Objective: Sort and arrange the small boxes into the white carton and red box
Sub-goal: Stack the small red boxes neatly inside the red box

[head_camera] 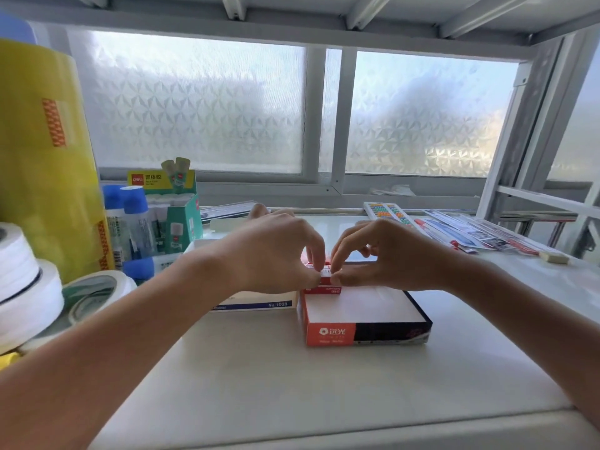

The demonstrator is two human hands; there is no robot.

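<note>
A small red and white box (325, 274) is pinched between the fingertips of both hands, just above the far left corner of the red box (363, 332). My left hand (276, 251) grips its left end and my right hand (389, 258) its right end. Another small red box (323, 290) lies in the red box right below. The white carton (259, 305), marked No.1028, lies left of the red box, mostly hidden under my left hand.
Tape rolls (94, 293) and a big yellow roll (42, 164) crowd the left. Blue-capped glue bottles (133, 222) and a green glue-stick display box (175, 209) stand behind the carton. Packaged pens (470, 232) lie at the back right. An eraser (553, 257) rests far right.
</note>
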